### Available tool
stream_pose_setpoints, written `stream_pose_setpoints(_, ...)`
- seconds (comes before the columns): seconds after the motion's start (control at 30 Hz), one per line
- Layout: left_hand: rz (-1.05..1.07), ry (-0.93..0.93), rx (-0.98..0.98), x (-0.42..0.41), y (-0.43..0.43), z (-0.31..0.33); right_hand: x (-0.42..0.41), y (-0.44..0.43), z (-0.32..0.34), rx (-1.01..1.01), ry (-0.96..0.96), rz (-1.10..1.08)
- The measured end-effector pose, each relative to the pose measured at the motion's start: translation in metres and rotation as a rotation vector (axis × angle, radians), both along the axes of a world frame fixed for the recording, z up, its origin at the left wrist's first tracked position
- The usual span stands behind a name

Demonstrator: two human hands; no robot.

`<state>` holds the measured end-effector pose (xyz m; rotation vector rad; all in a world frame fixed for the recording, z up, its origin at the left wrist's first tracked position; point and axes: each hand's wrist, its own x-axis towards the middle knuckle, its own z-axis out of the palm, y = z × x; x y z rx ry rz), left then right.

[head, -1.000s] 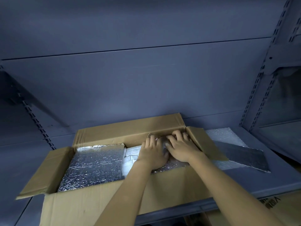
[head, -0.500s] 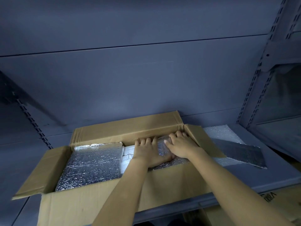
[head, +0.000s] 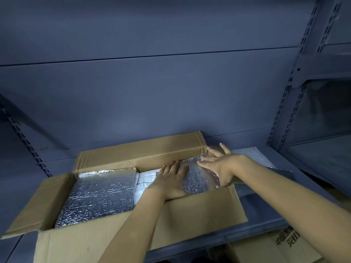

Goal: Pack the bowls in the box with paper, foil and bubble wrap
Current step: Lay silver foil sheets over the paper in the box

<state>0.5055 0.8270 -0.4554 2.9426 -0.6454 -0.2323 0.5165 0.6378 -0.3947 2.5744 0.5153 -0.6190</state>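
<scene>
An open cardboard box (head: 199, 215) sits on a grey metal shelf. A flat silver foil sheet (head: 98, 194) fills its left half, and white paper (head: 146, 177) shows in the middle. On the right a rounded foil-wrapped bundle (head: 199, 179) lies inside the box. My left hand (head: 171, 179) rests flat on the bundle's left side. My right hand (head: 218, 164) hovers with fingers spread over the bundle's right end, near the box's right flap. No bare bowl is visible.
A sheet of bubble wrap (head: 252, 156) and a strip of foil (head: 281, 173) lie on the shelf (head: 296, 186) right of the box. Another printed carton (head: 284, 243) stands below the shelf. The shelf's back wall and slotted uprights (head: 290, 88) close in behind.
My right hand has lifted off the bundle and moved right with its fingers spread. My left hand has slid slightly left and stays flat on the foil.
</scene>
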Motion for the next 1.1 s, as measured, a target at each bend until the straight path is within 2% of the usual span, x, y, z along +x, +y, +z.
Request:
stream_pose_setpoints(0.2, 0.011, 0.05, 0.021, 0.002, -0.002, 0.002, 0.003, 0.004, -0.014, -0.058, -0.11, 0.074)
stream_pose_setpoints(0.33, 0.022, 0.093, -0.053, 0.0, 0.003, 0.001, 0.001, 0.0, -0.02, 0.009, -0.135, 0.097)
stream_pose_setpoints(0.4, 0.029, 0.113, -0.106, -0.003, 0.009, 0.002, 0.001, -0.008, -0.012, 0.258, -0.004, 0.008)
stream_pose_setpoints(0.5, 0.039, 0.113, -0.103, -0.006, 0.013, 0.002, -0.003, -0.043, 0.009, 1.106, 0.32, -0.324)
stream_pose_setpoints(0.53, 0.044, 0.106, -0.088, -0.005, 0.012, 0.001, -0.004, -0.058, 0.01, 1.357, 0.285, -0.411)
stream_pose_setpoints(0.57, 0.05, 0.097, -0.074, -0.004, 0.011, 0.0, -0.004, -0.075, 0.007, 1.508, 0.152, -0.511)
stream_pose_setpoints(0.6, 0.056, 0.089, -0.064, -0.003, 0.01, -0.002, -0.003, -0.094, -0.002, 1.552, -0.019, -0.625)
stream_pose_setpoints(0.67, 0.061, 0.078, -0.051, -0.002, 0.008, -0.004, -0.001, -0.127, -0.029, 1.409, -0.315, -0.878)
stream_pose_setpoints(0.7, 0.062, 0.077, -0.048, -0.001, 0.008, -0.005, -0.001, -0.142, -0.046, 1.291, -0.399, -0.99)
stream_pose_setpoints(0.8, 0.107, 0.121, -0.142, -0.005, 0.006, 0.0, -0.013, -0.172, -0.083, 0.914, -0.487, -1.233)
stream_pose_setpoints(0.83, 0.129, 0.128, -0.202, -0.006, 0.005, 0.003, -0.017, -0.177, -0.091, 0.854, -0.506, -1.311)
stream_pose_setpoints(0.93, 0.146, 0.046, -0.255, -0.007, 0.004, 0.006, -0.03, -0.178, -0.102, 0.832, -0.527, -1.449)
stream_pose_setpoints(1.1, 0.148, -0.038, -0.267, -0.005, 0.007, 0.002, -0.035, -0.169, -0.109, 0.832, -0.584, -1.429)
